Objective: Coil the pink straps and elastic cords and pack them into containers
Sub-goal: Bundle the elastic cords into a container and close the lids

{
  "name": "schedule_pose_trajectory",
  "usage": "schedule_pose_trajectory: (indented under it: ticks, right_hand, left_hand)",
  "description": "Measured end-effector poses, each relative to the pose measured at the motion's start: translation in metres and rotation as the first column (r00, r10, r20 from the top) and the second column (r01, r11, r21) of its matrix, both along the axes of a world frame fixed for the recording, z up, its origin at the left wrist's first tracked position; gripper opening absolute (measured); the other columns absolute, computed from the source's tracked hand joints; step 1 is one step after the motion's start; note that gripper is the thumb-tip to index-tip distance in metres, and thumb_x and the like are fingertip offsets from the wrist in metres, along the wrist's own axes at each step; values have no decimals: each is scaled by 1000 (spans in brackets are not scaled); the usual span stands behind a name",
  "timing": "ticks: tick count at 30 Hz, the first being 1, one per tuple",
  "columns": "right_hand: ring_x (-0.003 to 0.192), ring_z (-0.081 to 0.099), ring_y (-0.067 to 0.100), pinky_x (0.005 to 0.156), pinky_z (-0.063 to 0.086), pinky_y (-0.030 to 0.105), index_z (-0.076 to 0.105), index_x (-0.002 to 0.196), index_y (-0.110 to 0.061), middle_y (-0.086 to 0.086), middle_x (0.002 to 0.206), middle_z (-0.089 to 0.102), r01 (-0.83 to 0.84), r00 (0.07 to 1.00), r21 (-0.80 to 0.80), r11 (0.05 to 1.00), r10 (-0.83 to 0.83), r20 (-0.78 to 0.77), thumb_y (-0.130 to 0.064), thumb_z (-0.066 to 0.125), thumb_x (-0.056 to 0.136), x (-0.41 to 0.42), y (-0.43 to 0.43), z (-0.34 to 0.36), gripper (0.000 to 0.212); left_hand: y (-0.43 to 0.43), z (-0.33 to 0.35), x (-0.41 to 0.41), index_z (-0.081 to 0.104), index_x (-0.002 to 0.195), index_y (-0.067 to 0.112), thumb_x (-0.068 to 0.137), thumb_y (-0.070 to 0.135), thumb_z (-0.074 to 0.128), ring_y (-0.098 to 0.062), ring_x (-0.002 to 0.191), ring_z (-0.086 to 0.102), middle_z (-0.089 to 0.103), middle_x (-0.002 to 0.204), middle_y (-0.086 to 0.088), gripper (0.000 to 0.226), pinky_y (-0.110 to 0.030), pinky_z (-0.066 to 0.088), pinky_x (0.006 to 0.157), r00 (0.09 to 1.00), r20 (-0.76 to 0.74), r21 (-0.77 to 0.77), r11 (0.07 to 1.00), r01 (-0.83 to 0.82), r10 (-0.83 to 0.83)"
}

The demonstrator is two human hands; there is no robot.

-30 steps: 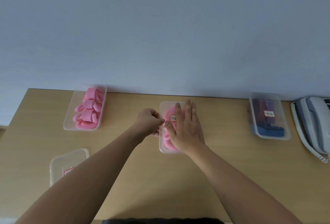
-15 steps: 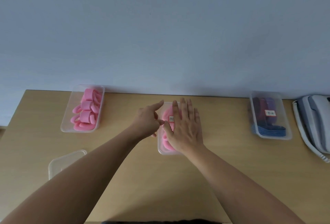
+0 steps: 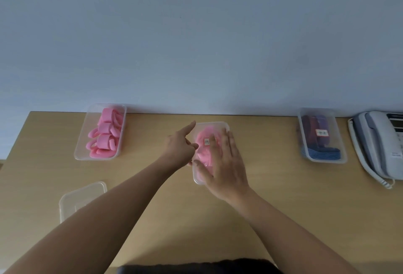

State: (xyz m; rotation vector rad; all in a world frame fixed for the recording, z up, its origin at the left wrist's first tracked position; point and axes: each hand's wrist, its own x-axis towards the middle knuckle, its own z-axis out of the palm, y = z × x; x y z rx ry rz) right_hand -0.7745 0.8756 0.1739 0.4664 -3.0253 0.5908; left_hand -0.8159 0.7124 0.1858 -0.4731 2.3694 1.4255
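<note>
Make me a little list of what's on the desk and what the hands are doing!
Middle box: lidded, pink cords inside
Right hand: flat on its lid
Left hand: beside the box, index finger pointing
Left box: coiled pink straps
Right box: blue and purple straps
Near left: clear lid or tray
Far right: phone

The right hand (image 3: pixel 224 164) covers much of the middle container (image 3: pixel 218 124), whose label (image 3: pixel 207 141) is unreadably small. The phone (image 3: pixel 379 142) runs off the right edge, and the left forearm (image 3: pixel 98 225) hides the clear tub's (image 3: pixel 82 195) corner.
</note>
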Motion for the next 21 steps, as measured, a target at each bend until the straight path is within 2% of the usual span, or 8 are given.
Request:
schedule_pose_trajectory:
  ticks: [2, 4, 6, 8, 11, 15, 18, 21]
  right_hand:
    - [154, -10, 31, 125, 0, 40, 14, 159, -13, 19, 166, 3, -6, 995, 78, 997, -2, 100, -80, 25, 89, 15, -6, -5, 97]
    - [152, -18, 29, 123, -11, 41, 2, 160, -17, 18, 166, -1, 1, 993, 164, 986, -21, 120, -87, 20, 85, 19, -9, -10, 104]
    - [154, -10, 30, 123, -10, 47, 4, 160, -18, 16, 166, 3, 32, 994, 221, 975, -54, 95, -87, 20, 83, 20, -12, -11, 104]
    - [154, 0, 32, 123, -2, 51, 9, 160, -19, 16, 165, 11, 57, 994, 219, 974, -76, 81, -86, 25, 83, 20, -14, -12, 104]
    - [154, 3, 33, 124, 6, 50, 10, 160, -19, 17, 164, 16, 57, 994, 195, 979, -73, 78, -85, 29, 83, 19, -14, -16, 103]
    - [154, 4, 34, 124, 4, 49, 15, 159, -21, 17, 164, 17, 71, 994, 189, 979, -86, 71, -84, 30, 82, 15, -16, -16, 100]
    - [153, 7, 35, 124, 2, 48, 21, 158, -22, 19, 163, 20, 87, 993, 186, 979, -100, 66, -82, 31, 83, 5, -20, -16, 97]
    - [152, 10, 37, 123, 6, 50, 24, 157, -20, 20, 163, 18, 100, 993, 169, 981, -110, 50, -80, 34, 83, -9, -26, -16, 96]
  left_hand:
    - [1, 0, 1, 42, 154, 40, 93, 3, 60, -21, 57, 74, 72, 75, -12, 73, -32, 63, 73, 1000, -10, -20, 1000, 7, -7]
    - [1, 0, 1, 42, 154, 40, 94, 4, 60, -22, 60, 75, 72, 78, -13, 72, -39, 64, 80, 1000, -2, -9, 1000, 6, -6]
    - [-1, 0, 0, 42, 154, 40, 95, 4, 61, -23, 60, 75, 72, 80, -13, 72, -41, 64, 81, 1000, 5, 1, 1000, 13, -13]
    - [-2, -1, 0, 41, 154, 39, 95, 3, 62, -23, 59, 75, 73, 77, -12, 73, -41, 64, 81, 1000, 9, 1, 1000, 22, -22]
    - [-3, -3, -2, 41, 154, 38, 94, 2, 63, -22, 57, 75, 73, 74, -10, 74, -41, 64, 77, 999, 11, -2, 999, 35, -35]
    - [-4, -6, -7, 43, 154, 38, 93, 1, 63, -21, 56, 74, 72, 69, -8, 74, -41, 65, 74, 999, 14, -14, 999, 35, -35]
    - [-4, -5, -18, 43, 153, 40, 93, 4, 62, -19, 55, 73, 71, 63, 1, 73, -40, 64, 74, 999, 7, -52, 998, 45, -45]
    - [-7, -2, -30, 40, 152, 49, 95, 12, 63, -16, 49, 69, 66, 55, 11, 71, -39, 63, 73, 998, 11, -129, 990, 61, -60]
